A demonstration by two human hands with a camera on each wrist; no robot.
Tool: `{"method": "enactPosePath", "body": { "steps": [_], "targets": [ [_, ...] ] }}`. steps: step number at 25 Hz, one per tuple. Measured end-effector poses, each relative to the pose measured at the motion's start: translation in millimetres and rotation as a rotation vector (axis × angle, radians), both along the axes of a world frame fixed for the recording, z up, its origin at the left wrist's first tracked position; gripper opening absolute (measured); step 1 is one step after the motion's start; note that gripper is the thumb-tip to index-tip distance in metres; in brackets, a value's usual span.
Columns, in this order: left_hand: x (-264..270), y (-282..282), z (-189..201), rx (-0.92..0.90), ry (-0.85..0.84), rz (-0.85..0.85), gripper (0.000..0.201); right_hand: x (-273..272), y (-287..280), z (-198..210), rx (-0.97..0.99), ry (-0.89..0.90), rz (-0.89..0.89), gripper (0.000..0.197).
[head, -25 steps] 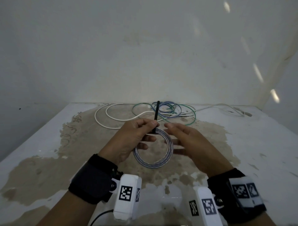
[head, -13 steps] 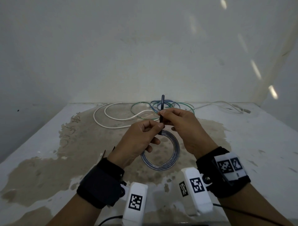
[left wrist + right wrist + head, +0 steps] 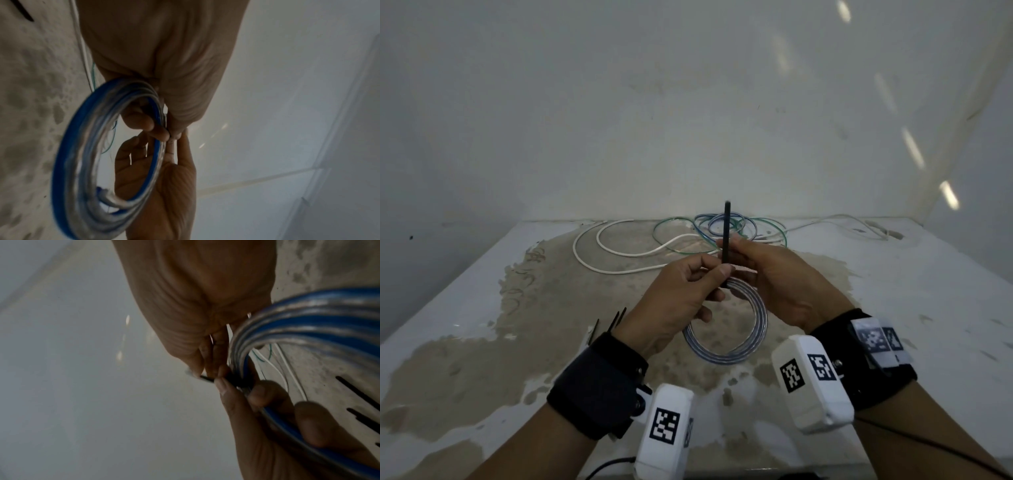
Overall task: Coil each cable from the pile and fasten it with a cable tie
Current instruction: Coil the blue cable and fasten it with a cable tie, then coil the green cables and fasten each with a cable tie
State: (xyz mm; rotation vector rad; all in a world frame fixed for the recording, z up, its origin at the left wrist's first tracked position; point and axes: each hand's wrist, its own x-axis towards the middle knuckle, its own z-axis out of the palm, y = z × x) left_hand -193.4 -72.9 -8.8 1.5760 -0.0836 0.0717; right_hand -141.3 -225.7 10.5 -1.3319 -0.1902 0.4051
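To do this step well, the left hand (image 3: 681, 301) should keep the loops of the coiled cable (image 3: 726, 329) pressed together, so none slips out while the black cable tie (image 3: 727, 240) is pulled snug. Pull straight and slow — a crooked pull may leave the coil loose.

The left hand's grip is curled tight, pinching the top of the coil and the tie. The right hand (image 3: 774, 277) is curled too, pinching the tie just beside the left thumb. The tie's tail points straight up.

The coil is held in the air above the counter (image 3: 893, 308), near the person. It is a neat round ring of a few loops, clear and shiny with a bright blue stripe. Farther back lies the pile (image 3: 688, 240) — loose white, green and blue cables, not yet coiled. Spare ties (image 3: 616, 320) lie by the left wrist.
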Motion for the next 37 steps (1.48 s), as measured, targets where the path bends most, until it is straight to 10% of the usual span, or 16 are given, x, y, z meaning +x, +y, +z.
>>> {"method": "enactPosePath", "body": {
  "steps": [5, 14, 17, 23, 29, 37],
  "targets": [
    [9.3, 3.1, 3.1, -0.19, 0.031, 0.134, 0.01, -26.8, -25.8, -26.9, 0.025, 0.133, 0.063, 0.052],
    [22.2, -15.9, -1.1, -0.22, 0.052, 0.135, 0.018, -57.7, -43.4, -54.1, 0.194, 0.082, 0.045, 0.032],
    [31.6, -16.0, -23.4, 0.139, 0.052, 0.006, 0.03, -45.5, -72.9, -51.8, 0.099, -0.036, -0.088, 0.023],
    [46.1, -5.3, -98.3, 1.29, 0.181, -0.29, 0.09, 15.2, -174.0, -49.9, -0.726, -0.451, -0.314, 0.019],
    [52.8, -21.7, -110.0, 1.378, 0.359, -0.326, 0.083, 74.4, -209.5, -104.0, -1.438, -0.563, -0.347, 0.03],
    [61.5, -17.6, -95.3, 1.397, 0.434, -0.451, 0.086, 86.7, -206.1, -115.6, -1.444, -0.519, -0.279, 0.027]
  ]
}}
